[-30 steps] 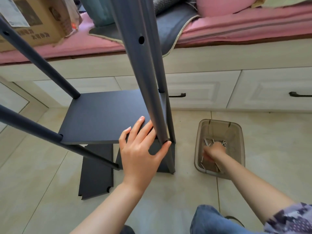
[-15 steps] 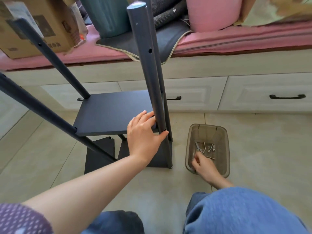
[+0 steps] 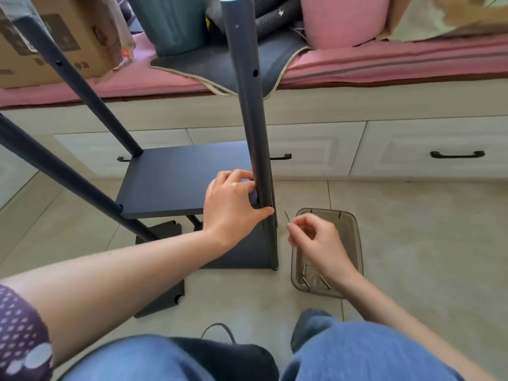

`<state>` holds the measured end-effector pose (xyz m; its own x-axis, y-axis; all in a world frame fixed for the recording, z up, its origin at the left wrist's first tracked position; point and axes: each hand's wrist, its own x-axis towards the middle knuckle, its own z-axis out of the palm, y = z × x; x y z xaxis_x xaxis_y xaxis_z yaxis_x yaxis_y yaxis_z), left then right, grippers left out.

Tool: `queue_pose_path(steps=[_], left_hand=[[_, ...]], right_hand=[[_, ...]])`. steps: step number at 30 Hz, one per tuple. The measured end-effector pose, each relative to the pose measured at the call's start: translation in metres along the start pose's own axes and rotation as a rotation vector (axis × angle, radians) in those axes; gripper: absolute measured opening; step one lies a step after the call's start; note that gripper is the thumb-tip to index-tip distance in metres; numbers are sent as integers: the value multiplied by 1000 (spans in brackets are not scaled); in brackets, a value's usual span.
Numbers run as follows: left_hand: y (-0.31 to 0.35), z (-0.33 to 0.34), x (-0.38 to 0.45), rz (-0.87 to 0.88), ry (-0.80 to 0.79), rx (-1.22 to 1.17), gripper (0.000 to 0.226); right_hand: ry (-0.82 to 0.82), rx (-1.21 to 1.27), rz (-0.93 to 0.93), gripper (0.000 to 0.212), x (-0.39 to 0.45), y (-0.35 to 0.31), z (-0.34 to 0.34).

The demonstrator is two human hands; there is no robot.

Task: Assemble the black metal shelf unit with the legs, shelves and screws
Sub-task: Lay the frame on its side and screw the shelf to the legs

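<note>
Left hand [image 3: 232, 204] wrapped round upright dark grey metal tube leg [image 3: 251, 127] at near right corner of flat black metal shelf panel [image 3: 181, 185], thumb across leg's near face. Right hand [image 3: 316, 240] just right of leg, pinching thin silver screw [image 3: 287, 216], tip pointing up-left. Below right hand: translucent grey plastic bin [image 3: 354, 237] on tiled floor, more screws inside.

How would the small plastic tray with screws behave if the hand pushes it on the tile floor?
The tray looks thin and nearly empty, with only a few screws inside, so it is probably light and would slide easily on the smooth floor. It sits low and wide, so tipping seems unlikely. The loose screws would probably rattle and shift.
</note>
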<state>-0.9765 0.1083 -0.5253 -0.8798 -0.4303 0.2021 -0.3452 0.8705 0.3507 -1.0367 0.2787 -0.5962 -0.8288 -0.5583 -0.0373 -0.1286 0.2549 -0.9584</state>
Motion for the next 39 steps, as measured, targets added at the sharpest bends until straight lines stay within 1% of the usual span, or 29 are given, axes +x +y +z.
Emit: queue_pose_path(steps=[2,5,8,13,14,16,20,25,29,32,35,37,39], left_hand=[[-1,4,-3,8,48,-44,32],[-3,12,-6,13,108,-96,31],[-3,15,-9,60,154,-79,31],[9,15,-18,123,213,-62,36],[9,15,-17,127,232,-44,37],[-22,42,-11,110,281,-80,39],[-15,45,-12,143,298,-41,43],[-14,48,-10,143,366,16,54],[-13,53,-9,144,434,23,50],[-15,58,-9,154,462,16,47],[-16,63,-12,160,486,1,45],[-16,67,-16,149,484,-2,48],[-16,68,-20,159,487,-15,49]], right_hand=[[34,43,-13,6,-1,-17,-2],[23,73,27,7,-4,-26,-1],[8,78,40,7,-9,-31,0],[79,124,30,8,-15,-44,-7],[90,113,28,9,-15,-44,-7],[108,8,-1,10,1,-27,18],[107,-19,-37,13,0,-28,15],[102,-57,-23,17,2,-32,16],[86,-82,-1,17,5,-32,16],[103,-198,-81,12,8,-33,13],[187,-318,-173,9,10,-42,14],[214,-355,-193,10,10,-44,17],[230,-336,-198,9,10,-44,20]])
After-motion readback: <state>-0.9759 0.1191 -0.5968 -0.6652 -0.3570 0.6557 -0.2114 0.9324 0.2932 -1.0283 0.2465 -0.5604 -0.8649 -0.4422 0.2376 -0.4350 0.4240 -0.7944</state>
